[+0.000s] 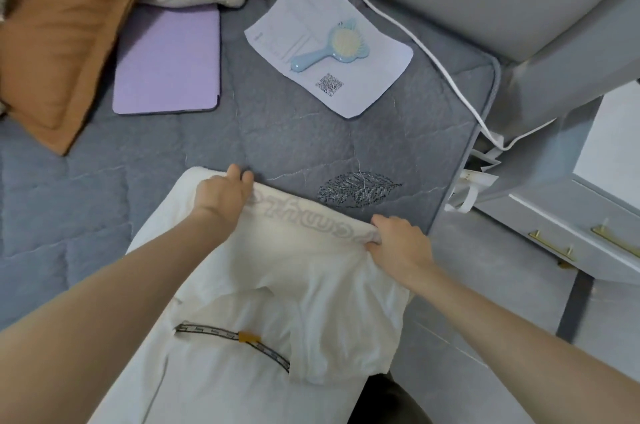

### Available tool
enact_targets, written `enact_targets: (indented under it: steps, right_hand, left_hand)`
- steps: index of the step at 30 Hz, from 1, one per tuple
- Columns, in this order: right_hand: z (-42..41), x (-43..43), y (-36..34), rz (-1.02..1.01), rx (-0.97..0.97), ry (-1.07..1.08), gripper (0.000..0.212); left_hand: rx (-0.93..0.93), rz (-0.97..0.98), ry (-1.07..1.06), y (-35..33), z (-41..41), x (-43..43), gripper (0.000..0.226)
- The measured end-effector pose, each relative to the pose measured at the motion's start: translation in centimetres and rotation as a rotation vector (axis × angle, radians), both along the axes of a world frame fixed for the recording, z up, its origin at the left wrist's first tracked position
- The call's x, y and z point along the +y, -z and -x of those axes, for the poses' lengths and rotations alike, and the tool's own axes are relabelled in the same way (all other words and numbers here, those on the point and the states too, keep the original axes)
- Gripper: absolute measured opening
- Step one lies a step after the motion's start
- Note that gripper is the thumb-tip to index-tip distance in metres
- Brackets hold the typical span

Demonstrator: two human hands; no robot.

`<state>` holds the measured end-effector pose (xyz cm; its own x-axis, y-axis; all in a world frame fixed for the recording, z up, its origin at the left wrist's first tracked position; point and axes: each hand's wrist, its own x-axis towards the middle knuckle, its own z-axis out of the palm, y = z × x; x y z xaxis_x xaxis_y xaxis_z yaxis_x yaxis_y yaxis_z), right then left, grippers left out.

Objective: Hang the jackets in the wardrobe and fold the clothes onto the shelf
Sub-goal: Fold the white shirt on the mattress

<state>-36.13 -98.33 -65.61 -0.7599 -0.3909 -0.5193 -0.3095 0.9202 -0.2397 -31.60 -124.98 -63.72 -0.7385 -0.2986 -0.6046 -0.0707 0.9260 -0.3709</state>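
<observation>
Close below me the white shirt (294, 285) lies on the bed (104, 198). My left grip (221, 193) and my right grip (398, 243) each hold its far folded edge tight. A blue brush (329, 46) sits on paper (381, 70).

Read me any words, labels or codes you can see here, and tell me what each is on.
On the white shirt, large grey lettering along the fold between the left hand and right hand, showing through the fabric: not readable.
On the sheet of paper, a QR code and faint print: too small to read.
On the neck tape, repeated marks, beside an orange tag: too blurred.
Nothing legible.
</observation>
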Motion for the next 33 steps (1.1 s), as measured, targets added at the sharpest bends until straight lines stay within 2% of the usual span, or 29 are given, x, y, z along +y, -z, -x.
enact_targets:
  steps: [3, 6, 9, 11, 13, 16, 18, 21, 24, 29, 33]
  right_hand:
    - [3.7, -0.3, -1.8, -0.047, 0.268, -0.079, 0.013]
    - [7.0, -0.8, -3.4, -0.100, 0.488, -0.114, 0.004]
    - [8.1, -0.9, -4.5, -0.014, 0.518, -0.051, 0.004]
    - [7.4, -0.7, -4.9, 0.029, 0.527, -0.112, 0.007]
    - [6.1, -0.2, -5.0, 0.058, 0.478, -0.180, 0.013]
    - [3.3, 0.7, -5.1, 0.113, 0.300, -0.277, 0.017]
    - [0.6, 1.2, -5.0, 0.094, 0.182, -0.313, 0.019]
    - [-3.9, 2.2, -4.1, -0.003, 0.001, -0.344, 0.031]
    - [-8.7, 3.7, -3.0, -0.079, -0.053, -0.388, 0.026]
    - [-16.3, 4.6, -0.6, -0.142, -0.078, -0.383, 0.026]
    - [-20.5, 4.7, 1.2, -0.139, -0.112, -0.261, 0.034]
  left_hand:
    - [0.126, 0.087, 0.022, -1.9, 3.1, -0.2, 0.063]
    - [0.230, 0.180, 0.011, -3.6, 5.2, -0.4, 0.062]
    - [0.280, 0.244, 0.025, -4.4, 4.9, -0.7, 0.065]
    - [0.265, 0.250, 0.051, -4.6, 3.4, -0.9, 0.063]
    - [0.226, 0.253, 0.086, -4.6, 1.1, -1.1, 0.056]
    - [0.132, 0.251, 0.129, -4.0, -2.7, -1.1, 0.038]
    - [0.093, 0.211, 0.117, -3.6, -5.5, -0.9, 0.035]
    - [0.083, 0.151, 0.109, -3.0, -10.8, -0.3, 0.061]
    - [0.046, 0.169, 0.143, -1.8, -15.8, -0.1, 0.082]
    - [0.024, 0.150, 0.082, 0.9, -22.1, 0.0, 0.091]
    - [0.043, 0.108, -0.035, 1.8, -24.8, -0.3, 0.090]
